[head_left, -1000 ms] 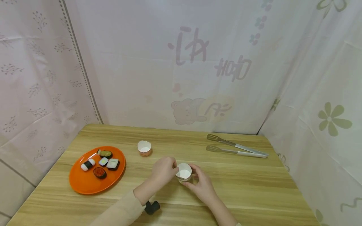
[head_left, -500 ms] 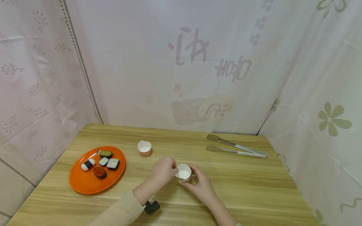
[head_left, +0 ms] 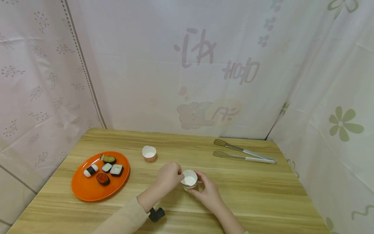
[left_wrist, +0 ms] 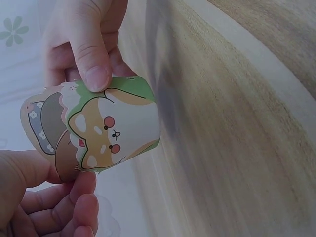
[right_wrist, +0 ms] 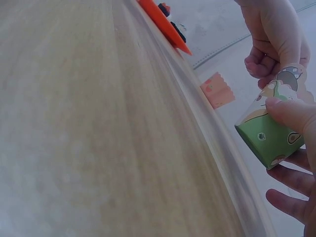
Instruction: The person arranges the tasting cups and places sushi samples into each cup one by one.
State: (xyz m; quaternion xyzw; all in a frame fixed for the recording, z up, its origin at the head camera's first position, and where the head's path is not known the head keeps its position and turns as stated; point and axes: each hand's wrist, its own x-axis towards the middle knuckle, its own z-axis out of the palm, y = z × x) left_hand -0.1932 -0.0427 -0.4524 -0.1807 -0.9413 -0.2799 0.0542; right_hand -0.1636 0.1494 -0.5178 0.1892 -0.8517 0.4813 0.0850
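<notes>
My right hand [head_left: 209, 192] grips a stack of paper cups [head_left: 189, 179] from the right, above the wooden table. In the left wrist view the outer cup [left_wrist: 126, 123] is green with a dog face, and a brown-toned cup [left_wrist: 48, 121] sticks out of its mouth. My left hand [head_left: 168, 178] pinches the rim of that inner cup from the left; in the left wrist view its thumb and fingers [left_wrist: 84, 210] show at the rim. The right thumb presses on the green cup's side.
A pink paper cup [head_left: 149, 154] stands behind my left hand. The orange plate [head_left: 87, 191] on the left bears several sushi pieces. Metal tongs [head_left: 245, 155] lie at the back right. Curtains [head_left: 140, 81] surround the table [head_left: 263, 195].
The cups have shifted very slightly left and down between the hands. Both hands keep nearly the same place and hold.
</notes>
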